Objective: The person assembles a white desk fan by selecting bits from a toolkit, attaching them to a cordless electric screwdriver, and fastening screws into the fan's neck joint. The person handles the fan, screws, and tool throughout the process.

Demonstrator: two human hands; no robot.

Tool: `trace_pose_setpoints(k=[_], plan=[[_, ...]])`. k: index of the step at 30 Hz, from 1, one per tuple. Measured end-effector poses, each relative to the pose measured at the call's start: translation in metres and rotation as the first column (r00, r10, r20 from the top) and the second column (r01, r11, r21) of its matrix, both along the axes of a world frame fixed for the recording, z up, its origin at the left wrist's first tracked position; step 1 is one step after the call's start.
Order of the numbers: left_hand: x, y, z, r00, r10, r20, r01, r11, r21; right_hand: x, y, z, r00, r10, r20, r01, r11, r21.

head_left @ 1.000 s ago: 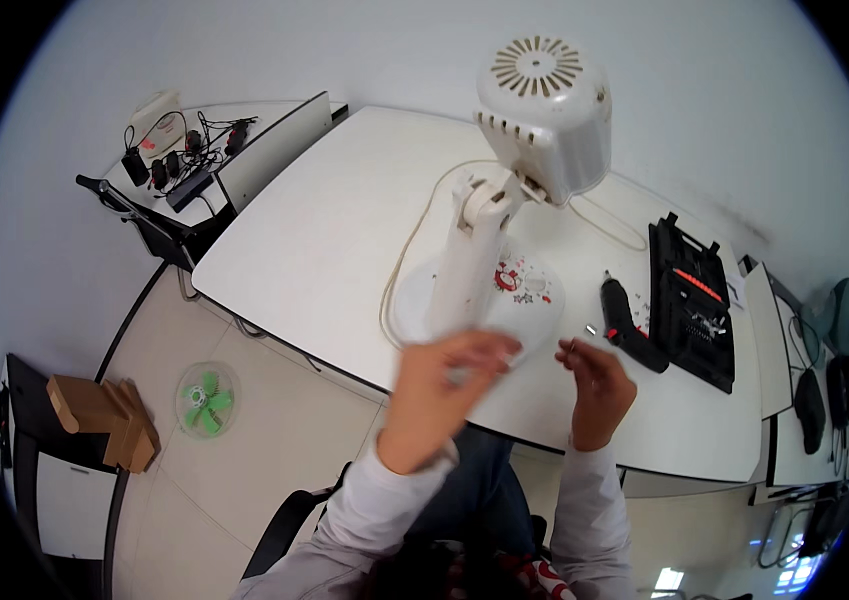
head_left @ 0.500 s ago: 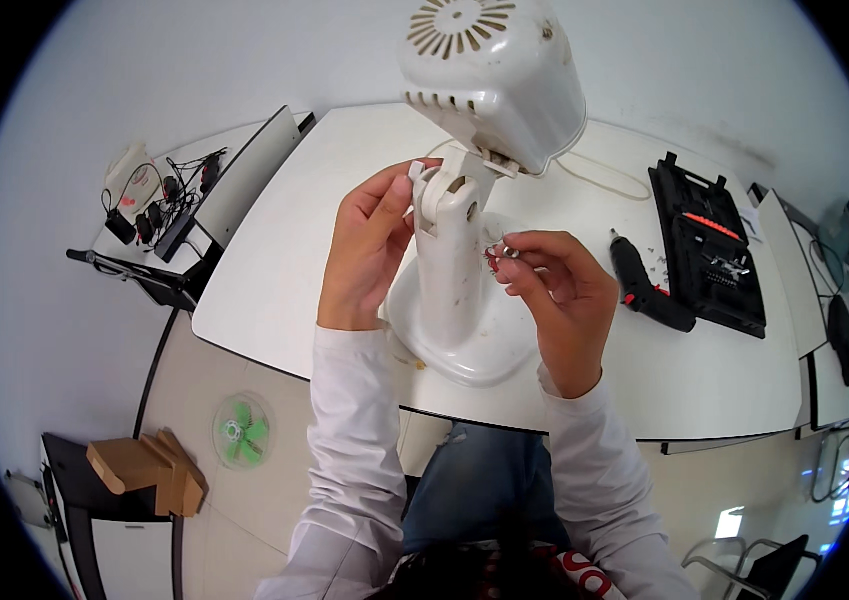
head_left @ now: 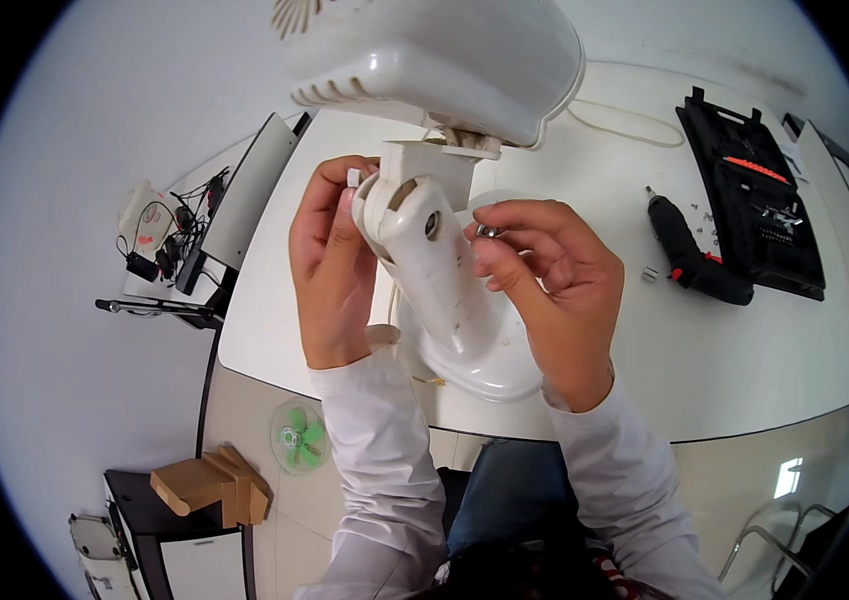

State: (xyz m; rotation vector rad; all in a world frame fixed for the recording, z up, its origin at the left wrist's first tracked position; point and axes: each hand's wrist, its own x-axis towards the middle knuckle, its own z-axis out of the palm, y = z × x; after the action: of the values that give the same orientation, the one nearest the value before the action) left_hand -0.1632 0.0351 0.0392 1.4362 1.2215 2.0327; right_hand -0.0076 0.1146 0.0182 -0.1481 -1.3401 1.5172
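A white electric fan stands upright in front of me, its rounded motor housing (head_left: 444, 70) tipped over a hinged neck (head_left: 444, 270) on a wide base (head_left: 492, 382). At the left side of the hinge, my left hand (head_left: 329, 275) pinches a small white knob (head_left: 353, 178) between thumb and forefinger. My right hand (head_left: 564, 290) is closed at the neck's right side, with a small metal nut (head_left: 486, 231) between thumb and fingertips. The nut is apart from the round hole (head_left: 433, 225) in the neck's right face. Whatever runs through the hinge is hidden.
A black and red cordless screwdriver (head_left: 682, 240) lies on the white table (head_left: 624, 360), beside loose screws and an open black tool case (head_left: 804, 265). A pale cord (head_left: 634, 135) curves behind. On the floor are a green fan blade (head_left: 300, 438) and cardboard boxes (head_left: 189, 485).
The fan's upper part appears larger and farther left, and its neck leans more to the left. My right hand has moved up with the nut, nearer the neck's hole. My left hand still pinches the knob.
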Motion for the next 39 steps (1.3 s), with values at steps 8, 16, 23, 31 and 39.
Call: trace_pose_setpoints(k=[8, 16, 23, 31, 39], plan=[[-0.002, -0.001, 0.008, 0.992, 0.046, -0.117, -0.049, 0.999, -0.022, -0.005, 0.000, 0.003, 0.999, 0.005, -0.046, -0.004, 1.000, 0.007], [-0.004, -0.002, 0.001, 0.994, 0.064, -0.094, -0.065, 0.998, -0.009, -0.003, 0.002, 0.000, 0.999, -0.034, -0.032, 0.039, 0.987, 0.153], [-0.015, -0.004, 0.003, 0.983, 0.025, -0.180, -0.042, 0.995, -0.091, -0.005, 0.004, -0.003, 0.998, -0.050, -0.037, 0.055, 0.985, 0.161], [-0.035, -0.005, 0.011, 0.979, -0.181, -0.093, 0.170, 0.978, -0.117, -0.012, 0.003, -0.005, 0.996, -0.035, -0.085, 0.037, 0.999, 0.024], [-0.008, -0.004, 0.008, 0.984, 0.056, -0.166, -0.052, 0.998, 0.029, -0.014, 0.002, -0.006, 0.995, -0.034, -0.093, 0.033, 0.999, -0.010]])
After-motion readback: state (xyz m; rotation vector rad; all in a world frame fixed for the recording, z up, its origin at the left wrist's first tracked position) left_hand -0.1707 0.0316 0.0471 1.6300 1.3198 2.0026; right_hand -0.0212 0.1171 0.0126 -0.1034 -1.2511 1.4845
